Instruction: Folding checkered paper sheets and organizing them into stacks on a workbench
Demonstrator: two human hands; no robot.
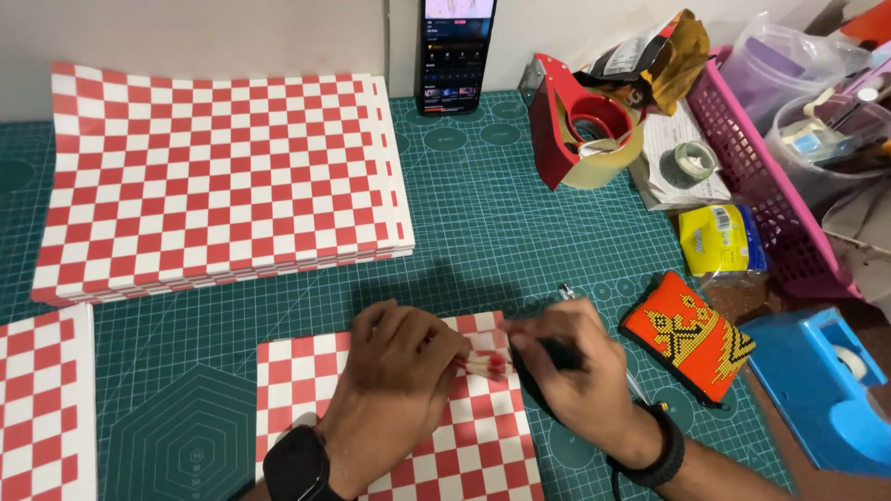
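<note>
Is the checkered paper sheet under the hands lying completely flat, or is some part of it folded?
Partly folded. The checkered sheet lies flat on the green mat, but the left hand and right hand pinch its top edge into a small raised fold.

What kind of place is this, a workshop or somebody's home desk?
Probably a home craft desk: a green cutting mat, a stack of red checkered paper sheets, and a red tape dispenser beside a pink basket of supplies.

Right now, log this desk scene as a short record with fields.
surface: green cutting mat
left hand: pinching a fold of the checkered sheet
right hand: on the same fold, gripping a dark tool, kind unclear
behind: stack of checkered paper, phone
right side: red tape dispenser, orange beaded pouch, pink basket
</note>
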